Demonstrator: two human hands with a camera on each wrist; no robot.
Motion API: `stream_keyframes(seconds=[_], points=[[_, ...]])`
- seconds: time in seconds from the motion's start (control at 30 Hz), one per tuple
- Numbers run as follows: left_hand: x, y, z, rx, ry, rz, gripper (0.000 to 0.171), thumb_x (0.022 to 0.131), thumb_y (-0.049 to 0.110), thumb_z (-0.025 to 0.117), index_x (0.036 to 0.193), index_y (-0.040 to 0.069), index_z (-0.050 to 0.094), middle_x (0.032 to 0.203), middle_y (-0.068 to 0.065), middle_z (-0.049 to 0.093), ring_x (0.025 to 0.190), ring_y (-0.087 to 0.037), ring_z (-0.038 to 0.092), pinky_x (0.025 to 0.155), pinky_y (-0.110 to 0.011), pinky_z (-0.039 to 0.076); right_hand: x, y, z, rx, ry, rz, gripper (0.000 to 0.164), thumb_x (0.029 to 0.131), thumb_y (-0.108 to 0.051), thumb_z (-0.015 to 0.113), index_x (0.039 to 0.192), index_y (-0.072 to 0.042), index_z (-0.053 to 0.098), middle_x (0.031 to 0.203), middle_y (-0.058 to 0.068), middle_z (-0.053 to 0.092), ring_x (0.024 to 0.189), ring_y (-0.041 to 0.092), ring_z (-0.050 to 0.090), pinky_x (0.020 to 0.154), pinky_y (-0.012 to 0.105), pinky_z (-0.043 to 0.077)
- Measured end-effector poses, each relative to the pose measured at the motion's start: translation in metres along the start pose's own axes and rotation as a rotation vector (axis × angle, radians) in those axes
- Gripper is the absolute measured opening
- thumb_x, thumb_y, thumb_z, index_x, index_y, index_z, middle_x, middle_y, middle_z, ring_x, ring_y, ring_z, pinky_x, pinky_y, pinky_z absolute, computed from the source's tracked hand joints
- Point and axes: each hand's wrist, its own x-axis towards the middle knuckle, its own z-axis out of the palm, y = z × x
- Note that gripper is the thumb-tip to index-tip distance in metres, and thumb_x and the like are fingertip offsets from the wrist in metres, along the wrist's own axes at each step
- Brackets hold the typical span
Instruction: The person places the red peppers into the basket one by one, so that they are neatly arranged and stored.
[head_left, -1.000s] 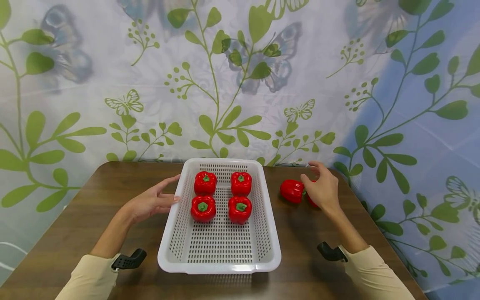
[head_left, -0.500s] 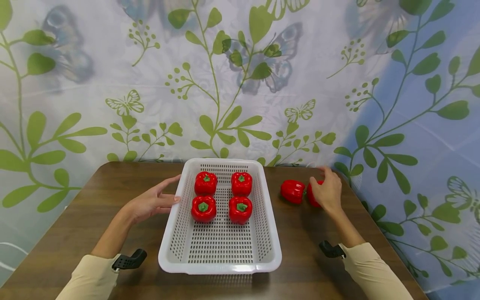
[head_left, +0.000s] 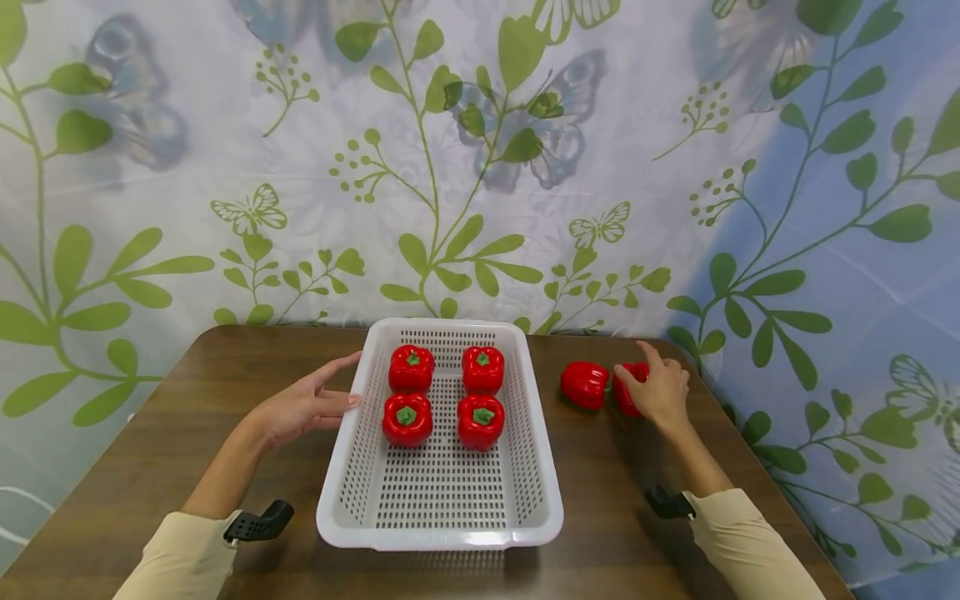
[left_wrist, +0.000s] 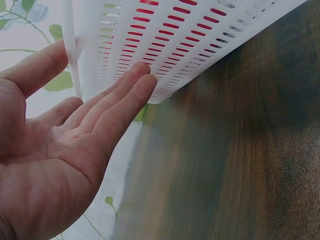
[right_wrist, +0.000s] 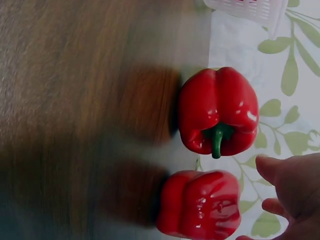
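Note:
My left hand [head_left: 303, 408] is at the left side of a white perforated basket [head_left: 327, 492], its extended fingertips right at the rim and outer wall. Its straight fingers show along the slotted wall in the left wrist view. Inside the basket several shiny red bell peppers [head_left: 408, 419] stand with green stems up. To the right, two more lie on the table. My right hand [head_left: 660, 392] hovers with spread fingers beside the right-hand bell pepper [head_left: 628, 396], partly covering it. In the right wrist view, a gap shows between thumb and the stemmed bell pepper [right_wrist: 218, 100].
The brown wooden table [head_left: 247, 367] reaches back to a hanging cloth [head_left: 480, 167] printed with leaves and butterflies. A black wrist camera [head_left: 258, 521] is worn on the left wrist, another black camera [head_left: 667, 503] on the right.
My right hand has shifted to the right, uncovering more of the right-hand bell pepper. The left hand, basket and peppers have stayed in place.

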Motion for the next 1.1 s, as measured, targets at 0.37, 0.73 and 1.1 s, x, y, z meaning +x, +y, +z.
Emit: stream_keyframes(seconds=[0.37, 0.73, 1.1], points=[[-0.002, 0.001, 0.001, -0.012, 0.012, -0.014, 0.083, 0.1, 0.02, 0.063, 0.164, 0.025, 0.009, 0.151, -0.028, 0.047, 0.125, -0.04, 0.063, 0.103, -0.058, 0.051, 0.002, 0.007, 0.0, -0.146, -0.252, 0.077, 0.082, 0.101, -0.051, 0.052, 0.163, -0.016, 0.011, 0.145, 0.051, 0.025, 0.129, 0.069, 0.027, 0.102, 0.08, 0.026], [-0.003, 0.0, 0.001, -0.003, 0.009, -0.01, 0.083, 0.101, 0.02, 0.063, 0.164, 0.025, 0.008, 0.152, -0.027, 0.047, 0.126, -0.039, 0.063, 0.103, -0.058, 0.051, 0.001, 0.011, 0.006, -0.158, -0.266, 0.104, 0.081, 0.1, -0.052, 0.053, 0.162, -0.016, 0.016, 0.143, 0.05, 0.027, 0.128, 0.068, 0.025, 0.102, 0.078, 0.024], [-0.002, 0.0, 0.001, -0.007, -0.002, -0.001, 0.082, 0.102, 0.019, 0.061, 0.164, 0.025, 0.008, 0.152, -0.026, 0.047, 0.126, -0.04, 0.062, 0.102, -0.059, 0.051, 0.001, 0.009, 0.008, -0.197, -0.248, 0.102, 0.08, 0.099, -0.051, 0.056, 0.16, -0.012, 0.023, 0.139, 0.051, 0.03, 0.125, 0.066, 0.027, 0.098, 0.075, 0.029]])
